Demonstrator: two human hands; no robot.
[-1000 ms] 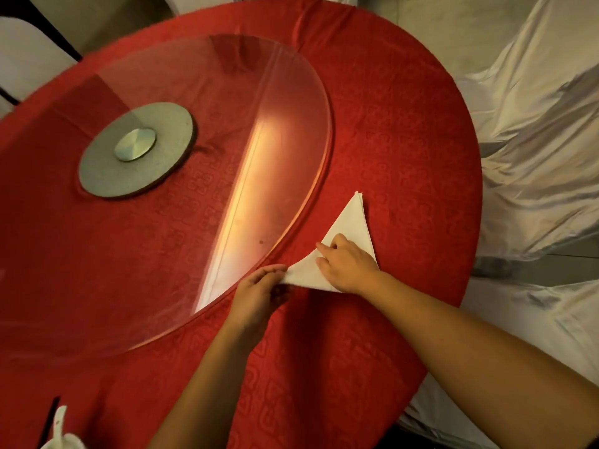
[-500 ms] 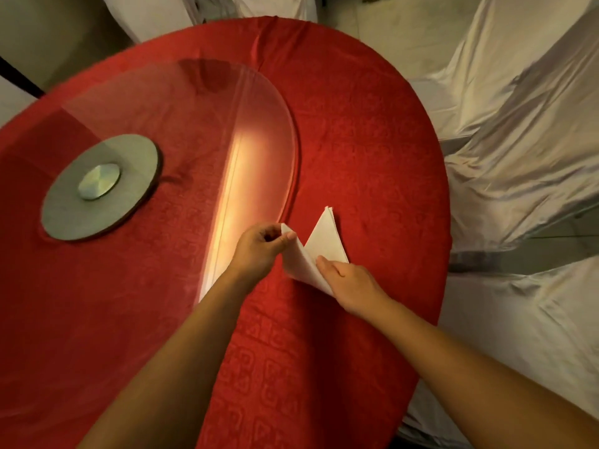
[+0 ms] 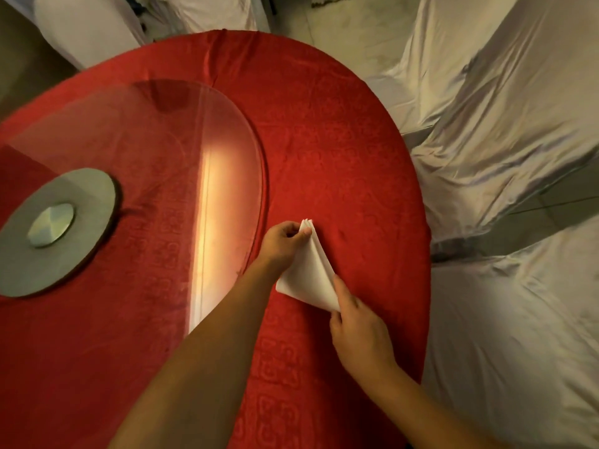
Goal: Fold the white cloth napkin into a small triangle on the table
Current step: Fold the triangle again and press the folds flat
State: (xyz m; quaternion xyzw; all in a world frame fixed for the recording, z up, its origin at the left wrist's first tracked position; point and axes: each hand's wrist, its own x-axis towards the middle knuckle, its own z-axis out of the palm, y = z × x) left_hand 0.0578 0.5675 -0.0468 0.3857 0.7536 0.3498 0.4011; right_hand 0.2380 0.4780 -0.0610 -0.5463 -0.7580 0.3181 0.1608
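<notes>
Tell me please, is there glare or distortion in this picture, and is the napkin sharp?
Head view: a bright warm glare streak runs down the glass turntable; wide-angle distortion bends the round table into an oval; light is dim and warm; the napkin, pinched by the left hand and right hand, is fairly sharp.

A round glass turntable [image 3: 136,176] lies on the red tablecloth [image 3: 340,140], its grey hub [image 3: 52,231] under the glass. Pale draped chair covers [image 3: 505,131] stand beside the tablecloth's edge.
</notes>
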